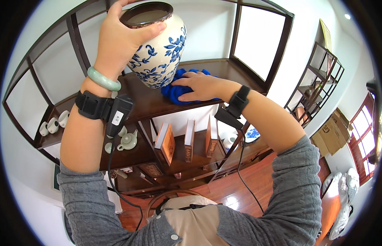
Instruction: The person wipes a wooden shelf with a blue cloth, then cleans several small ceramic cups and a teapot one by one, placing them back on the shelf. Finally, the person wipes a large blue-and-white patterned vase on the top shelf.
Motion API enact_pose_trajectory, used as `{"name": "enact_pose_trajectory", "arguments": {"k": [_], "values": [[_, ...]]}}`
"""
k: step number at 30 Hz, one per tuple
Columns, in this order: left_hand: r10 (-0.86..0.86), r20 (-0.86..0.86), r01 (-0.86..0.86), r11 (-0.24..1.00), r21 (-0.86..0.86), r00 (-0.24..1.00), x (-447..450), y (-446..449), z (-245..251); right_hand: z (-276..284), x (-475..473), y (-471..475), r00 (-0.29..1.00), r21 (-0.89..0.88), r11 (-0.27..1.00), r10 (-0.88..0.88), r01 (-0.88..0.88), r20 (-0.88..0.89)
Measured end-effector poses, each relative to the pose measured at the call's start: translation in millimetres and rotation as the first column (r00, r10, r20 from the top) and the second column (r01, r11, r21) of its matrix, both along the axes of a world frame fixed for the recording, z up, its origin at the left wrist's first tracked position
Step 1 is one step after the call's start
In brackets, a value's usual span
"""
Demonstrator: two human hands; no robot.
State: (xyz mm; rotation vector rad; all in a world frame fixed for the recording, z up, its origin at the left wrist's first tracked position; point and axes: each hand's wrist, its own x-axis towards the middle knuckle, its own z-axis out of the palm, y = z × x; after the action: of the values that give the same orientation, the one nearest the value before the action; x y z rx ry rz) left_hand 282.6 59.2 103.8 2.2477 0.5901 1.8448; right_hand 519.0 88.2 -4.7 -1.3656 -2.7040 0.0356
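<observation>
My left hand (118, 43) grips the dark rim of a blue-and-white floral ceramic vase (161, 58), its thumb lying across the neck. The vase leans, and its base is close to the dark wooden shelf (138, 98); whether it touches cannot be told. Just right of the base, a bright blue cloth (175, 92) lies bunched on that shelf. On top of the cloth rests my right hand (200, 86), fingers spread and pointing toward the vase. Its fingertips partly sink among the folds, and the cloth's far side is partly hidden behind the hand.
Below stand several hardback books (189, 141), a pale teapot (128, 140) and a white jar (230, 140). White cups (53, 124) line a left shelf. Cables (240, 166) hang from both wrist straps. Dark posts (76, 43) frame the shelving; a cardboard box (331, 132) is at right.
</observation>
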Motion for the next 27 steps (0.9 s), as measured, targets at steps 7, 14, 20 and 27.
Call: {"name": "enact_pose_trajectory", "arguments": {"k": [7, 14, 20, 27], "values": [[0.068, -0.011, -0.069, 0.998, -0.013, 0.998, -11, -6, 1, 0, -27, 34, 0.993, 0.004, 0.993, 0.116, -0.116, -0.028], [0.110, -0.009, -0.110, 0.994, -0.009, 0.994, -16, -9, 1, 5, 18, 61, 0.994, 0.003, 0.994, -0.108, 0.108, 0.003], [0.141, -0.017, -0.141, 0.990, 0.012, 0.990, -23, -18, 1, 19, 69, 63, 0.804, 0.006, 0.824, -0.554, 0.566, 0.214], [0.205, -0.057, -0.198, 0.975, 0.102, 0.977, -29, -27, 1, 43, 29, 73, 0.973, -0.097, 0.990, -0.076, 0.100, 0.220]]}}
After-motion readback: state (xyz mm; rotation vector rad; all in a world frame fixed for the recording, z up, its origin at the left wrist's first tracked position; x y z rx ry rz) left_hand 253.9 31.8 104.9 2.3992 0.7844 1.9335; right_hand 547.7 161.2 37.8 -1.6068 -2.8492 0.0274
